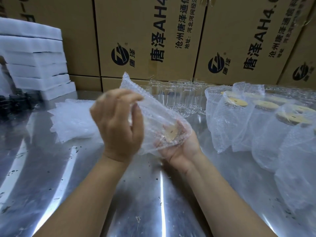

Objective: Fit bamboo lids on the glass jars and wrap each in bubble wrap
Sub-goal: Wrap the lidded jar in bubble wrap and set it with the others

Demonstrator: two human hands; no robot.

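A glass jar with a bamboo lid sits inside a bubble wrap bag (153,115), held tilted above the steel table, lid end toward me. My right hand (177,147) cups the lidded end from below, palm up. My left hand (118,122), blurred, grips the bag's side with curled fingers. Several bare glass jars (179,98) stand at the back. Several wrapped jars with bamboo lids (256,117) stand at the right. A pile of flat bubble wrap bags (75,120) lies to the left.
Cardboard boxes (153,40) with printed text form a wall behind the steel table (85,185). White foam trays (34,62) are stacked at the back left, with dark small objects (15,103) in front of them.
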